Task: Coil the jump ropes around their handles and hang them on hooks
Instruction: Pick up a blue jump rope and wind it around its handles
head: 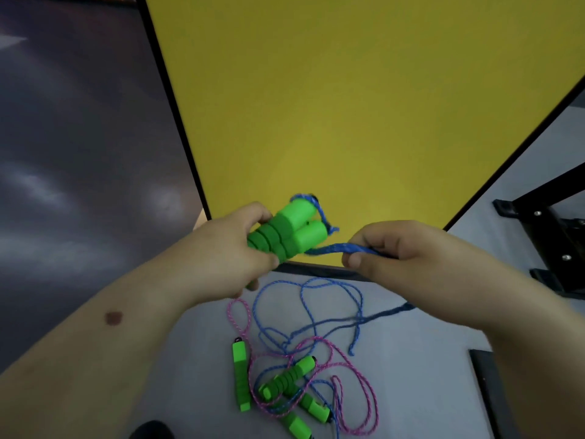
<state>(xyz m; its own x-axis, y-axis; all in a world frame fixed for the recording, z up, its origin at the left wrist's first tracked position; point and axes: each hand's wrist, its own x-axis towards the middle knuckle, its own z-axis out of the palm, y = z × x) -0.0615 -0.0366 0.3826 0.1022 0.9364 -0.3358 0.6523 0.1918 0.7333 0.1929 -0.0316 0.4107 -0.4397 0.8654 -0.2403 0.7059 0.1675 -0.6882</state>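
At frame centre, the left hand grips two green handles side by side. The right hand pinches their blue rope, which trails down to the grey floor below.
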